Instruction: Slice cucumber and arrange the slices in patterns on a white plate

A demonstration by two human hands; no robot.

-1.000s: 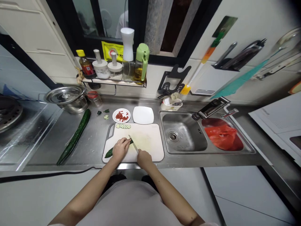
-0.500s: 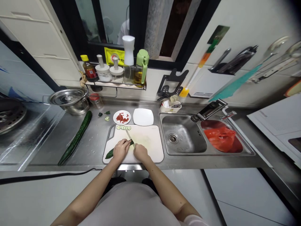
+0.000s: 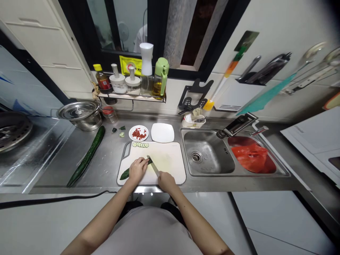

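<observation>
On the white cutting board [image 3: 170,159] lies a piece of cucumber [image 3: 124,174]. My left hand [image 3: 137,169] presses down on it with curled fingers. My right hand [image 3: 166,181] grips the handle of a knife [image 3: 152,166], its blade angled toward the cucumber's cut end beside my left fingertips. A row of several cucumber slices [image 3: 140,145] lies along the board's far edge.
A whole cucumber [image 3: 87,156] lies on the steel counter at left, near a lidded pot [image 3: 79,114]. Behind the board are a small plate of red pieces [image 3: 138,133] and an empty white plate [image 3: 162,132]. The sink [image 3: 207,156] with a red bag [image 3: 251,157] is right.
My right hand drew the knife back toward me after pushing forward over the cucumber's end half a second ago. My left hand stayed on the cucumber.
</observation>
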